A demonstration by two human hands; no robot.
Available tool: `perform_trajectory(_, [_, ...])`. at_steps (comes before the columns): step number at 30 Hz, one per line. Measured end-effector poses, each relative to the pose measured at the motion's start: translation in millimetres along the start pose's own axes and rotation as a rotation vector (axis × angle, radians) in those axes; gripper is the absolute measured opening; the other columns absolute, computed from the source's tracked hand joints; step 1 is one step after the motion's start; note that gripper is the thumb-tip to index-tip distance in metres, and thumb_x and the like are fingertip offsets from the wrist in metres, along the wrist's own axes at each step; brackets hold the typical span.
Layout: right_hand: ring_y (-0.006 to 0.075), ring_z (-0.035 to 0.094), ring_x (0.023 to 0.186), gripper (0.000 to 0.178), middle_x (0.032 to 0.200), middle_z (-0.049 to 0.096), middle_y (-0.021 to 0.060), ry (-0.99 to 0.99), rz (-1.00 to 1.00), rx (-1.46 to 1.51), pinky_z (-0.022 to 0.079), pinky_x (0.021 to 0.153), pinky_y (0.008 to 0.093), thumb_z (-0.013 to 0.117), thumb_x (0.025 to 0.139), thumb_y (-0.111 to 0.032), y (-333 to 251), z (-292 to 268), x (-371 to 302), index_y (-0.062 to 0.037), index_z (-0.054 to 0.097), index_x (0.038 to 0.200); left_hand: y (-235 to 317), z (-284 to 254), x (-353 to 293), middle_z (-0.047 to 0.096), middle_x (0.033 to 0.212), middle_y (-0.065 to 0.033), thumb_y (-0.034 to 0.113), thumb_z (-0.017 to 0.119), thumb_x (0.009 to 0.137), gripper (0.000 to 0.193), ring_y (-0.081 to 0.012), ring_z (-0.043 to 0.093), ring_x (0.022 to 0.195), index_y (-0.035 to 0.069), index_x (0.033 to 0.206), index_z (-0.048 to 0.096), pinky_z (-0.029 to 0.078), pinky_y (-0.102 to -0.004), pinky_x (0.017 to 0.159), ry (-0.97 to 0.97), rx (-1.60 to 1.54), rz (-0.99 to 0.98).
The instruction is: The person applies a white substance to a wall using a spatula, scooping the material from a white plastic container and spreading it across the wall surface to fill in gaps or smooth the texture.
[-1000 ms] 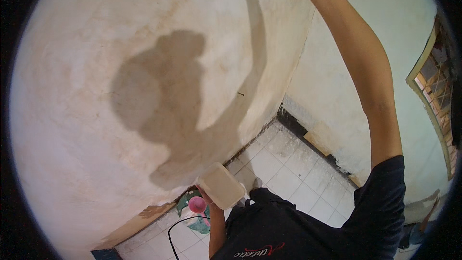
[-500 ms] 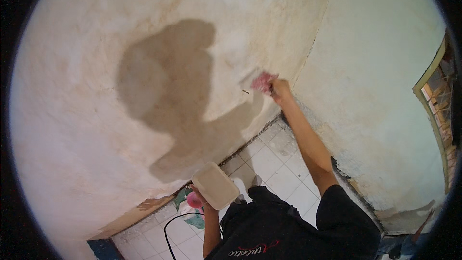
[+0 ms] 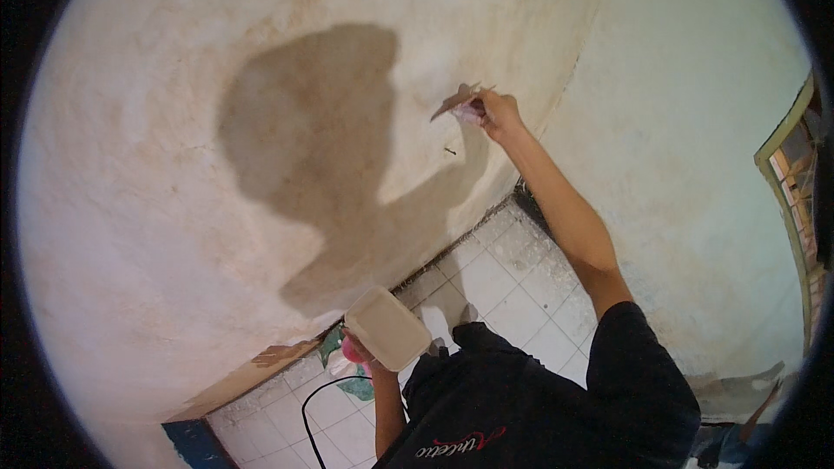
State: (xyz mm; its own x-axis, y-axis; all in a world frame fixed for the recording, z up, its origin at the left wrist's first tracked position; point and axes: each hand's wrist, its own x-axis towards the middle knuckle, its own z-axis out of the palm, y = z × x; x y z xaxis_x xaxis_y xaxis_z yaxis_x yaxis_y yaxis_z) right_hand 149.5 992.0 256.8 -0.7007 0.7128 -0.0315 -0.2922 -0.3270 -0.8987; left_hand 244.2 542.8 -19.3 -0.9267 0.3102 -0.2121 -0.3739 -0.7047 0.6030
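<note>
Right hand: grip closed around the flat tool, held up at the stained wall; contact cannot be confirmed. Left hand: gripping the pale container by its left side, low. Step in hand, as judged: surface work on the wall. Next move calls for steady blade angle, clear of the nail

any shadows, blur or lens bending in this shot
Head view: a large shadow of the person's head and arm darkens the stained wall; head view: the fisheye bows the window frame at right and leaves the picture's corners black; head view: the flat tool in the right hand shows little fine detail
</note>
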Motion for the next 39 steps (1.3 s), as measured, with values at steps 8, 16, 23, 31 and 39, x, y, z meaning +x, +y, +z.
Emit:
perform_trajectory(8, [0.0281,0.063,0.095,0.020,0.102,0.061,0.0192,-0.180,-0.070,0.137,0.057,0.085,0.0372,0.042,0.090,-0.002,-55.3,9.3,-41.8,0.0077,0.053,0.103,-2.8,1.8,4.5,0.054,0.125,-0.0089,0.067,0.047,0.086,0.070,-0.0280,0.055,0.109,0.012,0.129,0.048,0.049,-0.0465,0.091,0.012,-0.298,-0.124])
perform_trajectory(16, [0.0236,0.063,0.090,0.026,0.099,0.063,0.0134,0.184,0.154,0.130,0.053,0.079,0.0398,0.043,0.085,-0.002,112.1,-88.5,-108.3,0.0040,0.057,0.106,-13.3,-52.7,19.7,0.050,0.130,-0.0143,0.076,0.045,0.078,0.086,-0.0342,0.053,0.113,0.011,0.135,0.040,0.047,-0.0515,0.094,0.010,-0.292,-0.150])
perform_trajectory(23, [0.0237,0.065,0.078,0.022,0.087,0.065,0.0134,-0.047,0.336,0.130,0.056,0.069,0.0356,0.060,0.081,-0.017,267.3,-115.9,-109.4,-0.0001,0.059,0.094,-5.2,-32.3,11.7,0.051,0.129,-0.0150,0.078,0.042,0.078,0.090,-0.0336,0.054,0.111,0.010,0.137,0.038,0.047,-0.0553,0.091,-0.084,-0.276,-0.173])
perform_trajectory(31, [0.0238,0.066,0.084,0.019,0.097,0.064,0.0157,-0.122,0.320,-0.042,0.058,0.077,0.0348,0.046,0.090,-0.008,224.9,-9.5,-79.0,0.0031,0.056,0.102,5.5,-16.9,-5.7,0.052,0.127,-0.0182,0.083,0.041,0.074,0.098,-0.0350,0.058,0.107,0.009,0.138,0.037,0.048,-0.0626,0.084,-0.130,-0.227,-0.165])
perform_trajectory(39, [0.0235,0.066,0.088,0.020,0.096,0.063,0.0142,-0.171,0.201,0.151,0.058,0.078,0.0364,0.043,0.092,-0.003,135.3,36.2,-99.8,0.0066,0.056,0.103,11.8,6.6,-19.6,0.052,0.127,-0.0141,0.079,0.037,0.079,0.090,-0.0329,0.057,0.108,0.010,0.138,0.038,0.049,-0.0529,0.091,-0.109,-0.255,-0.127])
